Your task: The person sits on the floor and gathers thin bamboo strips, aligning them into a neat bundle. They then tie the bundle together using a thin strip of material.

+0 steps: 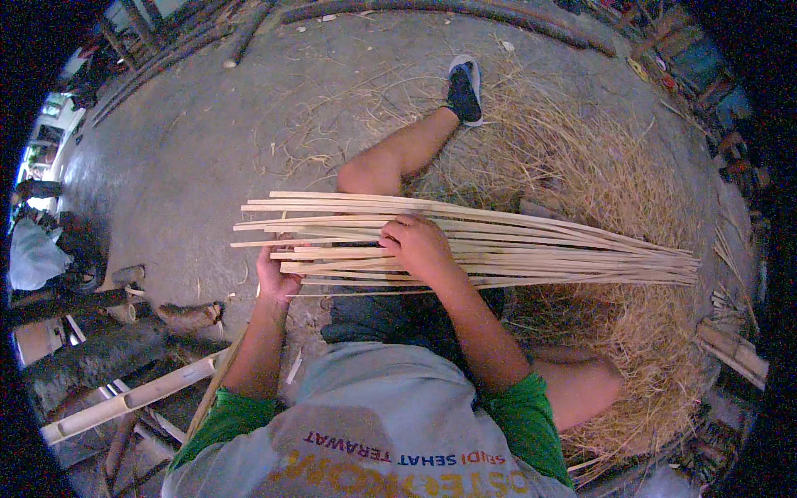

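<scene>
Bamboo strips [498, 241] are held in a flat bundle across the lap, fanning rightward over a heap of pale shavings [631, 332]. The bundle's near end is gripped from below by the left hand [276, 278], fingers curled around it. The right hand [418, 245] is pressed on top, fingertips pinching single strips.
</scene>
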`<state>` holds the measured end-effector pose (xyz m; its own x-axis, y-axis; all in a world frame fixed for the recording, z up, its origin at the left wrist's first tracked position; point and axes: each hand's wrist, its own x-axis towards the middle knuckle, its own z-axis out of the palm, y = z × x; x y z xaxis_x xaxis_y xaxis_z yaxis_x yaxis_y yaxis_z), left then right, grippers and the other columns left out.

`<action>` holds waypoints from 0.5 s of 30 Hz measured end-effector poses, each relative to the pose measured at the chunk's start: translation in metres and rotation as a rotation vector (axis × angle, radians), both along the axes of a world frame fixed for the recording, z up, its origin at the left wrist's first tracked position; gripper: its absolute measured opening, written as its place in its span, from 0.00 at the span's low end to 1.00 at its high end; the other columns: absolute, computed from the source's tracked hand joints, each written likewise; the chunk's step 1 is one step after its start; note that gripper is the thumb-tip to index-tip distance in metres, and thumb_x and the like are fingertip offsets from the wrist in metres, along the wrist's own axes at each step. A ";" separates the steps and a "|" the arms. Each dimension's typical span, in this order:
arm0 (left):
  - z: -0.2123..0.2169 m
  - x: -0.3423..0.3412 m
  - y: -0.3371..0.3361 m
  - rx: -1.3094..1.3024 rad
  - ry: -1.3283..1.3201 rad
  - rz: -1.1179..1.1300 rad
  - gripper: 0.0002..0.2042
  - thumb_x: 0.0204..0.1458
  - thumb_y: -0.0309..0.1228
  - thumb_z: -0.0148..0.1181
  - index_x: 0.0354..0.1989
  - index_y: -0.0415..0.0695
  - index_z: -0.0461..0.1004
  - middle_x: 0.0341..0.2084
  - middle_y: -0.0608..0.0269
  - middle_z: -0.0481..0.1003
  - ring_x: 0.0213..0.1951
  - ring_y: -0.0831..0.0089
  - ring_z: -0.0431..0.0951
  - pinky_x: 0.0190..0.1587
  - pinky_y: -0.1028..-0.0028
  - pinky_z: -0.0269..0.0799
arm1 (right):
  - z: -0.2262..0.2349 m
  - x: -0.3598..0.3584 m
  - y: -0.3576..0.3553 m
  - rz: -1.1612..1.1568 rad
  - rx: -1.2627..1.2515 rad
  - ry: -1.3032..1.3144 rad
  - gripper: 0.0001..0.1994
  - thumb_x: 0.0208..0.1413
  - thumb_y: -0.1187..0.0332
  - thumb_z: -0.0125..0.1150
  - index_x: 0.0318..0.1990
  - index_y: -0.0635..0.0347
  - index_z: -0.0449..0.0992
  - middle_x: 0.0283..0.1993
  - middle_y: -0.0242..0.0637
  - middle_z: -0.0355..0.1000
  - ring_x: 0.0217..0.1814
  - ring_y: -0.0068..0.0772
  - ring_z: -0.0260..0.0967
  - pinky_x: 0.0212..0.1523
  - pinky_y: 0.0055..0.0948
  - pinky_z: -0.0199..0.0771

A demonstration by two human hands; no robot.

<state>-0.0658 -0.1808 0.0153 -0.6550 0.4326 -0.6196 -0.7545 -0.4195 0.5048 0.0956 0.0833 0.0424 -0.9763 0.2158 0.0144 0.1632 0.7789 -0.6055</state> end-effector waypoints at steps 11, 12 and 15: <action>-0.002 0.003 -0.002 0.031 0.036 -0.036 0.22 0.62 0.54 0.50 0.40 0.46 0.75 0.35 0.63 0.78 0.39 0.65 0.80 0.30 0.68 0.78 | 0.022 -0.040 -0.037 -0.159 0.084 0.366 0.06 0.56 0.64 0.62 0.36 0.55 0.75 0.36 0.39 0.73 0.41 0.47 0.73 0.44 0.43 0.75; -0.003 0.003 -0.001 -0.020 0.052 -0.037 0.22 0.62 0.54 0.50 0.40 0.46 0.75 0.35 0.63 0.78 0.38 0.65 0.80 0.29 0.69 0.78 | 0.026 -0.043 -0.041 -0.143 0.048 0.391 0.07 0.55 0.64 0.62 0.36 0.55 0.75 0.36 0.39 0.73 0.42 0.47 0.73 0.44 0.44 0.75; -0.003 0.002 -0.002 -0.067 0.003 0.022 0.23 0.61 0.55 0.51 0.41 0.46 0.75 0.34 0.63 0.78 0.36 0.66 0.80 0.27 0.72 0.77 | 0.037 -0.052 -0.053 -0.090 -0.006 0.434 0.08 0.55 0.63 0.62 0.37 0.55 0.75 0.38 0.38 0.73 0.42 0.47 0.73 0.45 0.45 0.75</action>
<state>-0.0640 -0.1827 0.0119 -0.6660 0.3758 -0.6443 -0.7437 -0.4014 0.5346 0.0439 0.0304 0.0795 -0.8575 0.3008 0.4173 -0.0403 0.7694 -0.6375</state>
